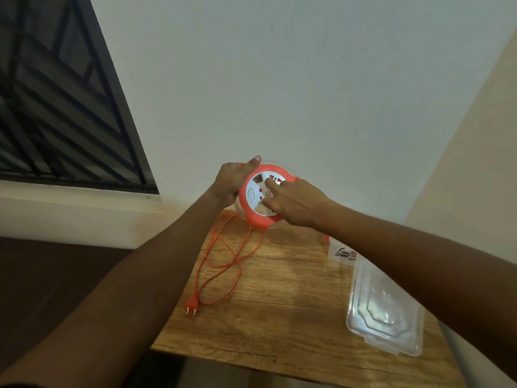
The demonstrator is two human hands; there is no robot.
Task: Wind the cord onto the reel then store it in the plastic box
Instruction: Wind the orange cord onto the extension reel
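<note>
An orange reel (pixel 258 218) with a white socket face is held up above the far end of the wooden table (pixel 282 303). My left hand (pixel 235 179) grips its left rim, thumb over the top edge. Fingertips of my right hand (pixel 293 203) press into the white face, fingers bent. The orange cord (pixel 223 264) hangs from the reel's underside and lies in loose loops on the table, ending in a two-pin plug (pixel 192 303) near the left edge. A clear plastic box (pixel 389 312) lies on the right side of the table, partly under my right forearm.
A small printed paper (pixel 342 254) lies by the box's far end. White walls close in behind the table and on the right. A barred window (pixel 56 107) is at the upper left. Dark floor lies left of the table.
</note>
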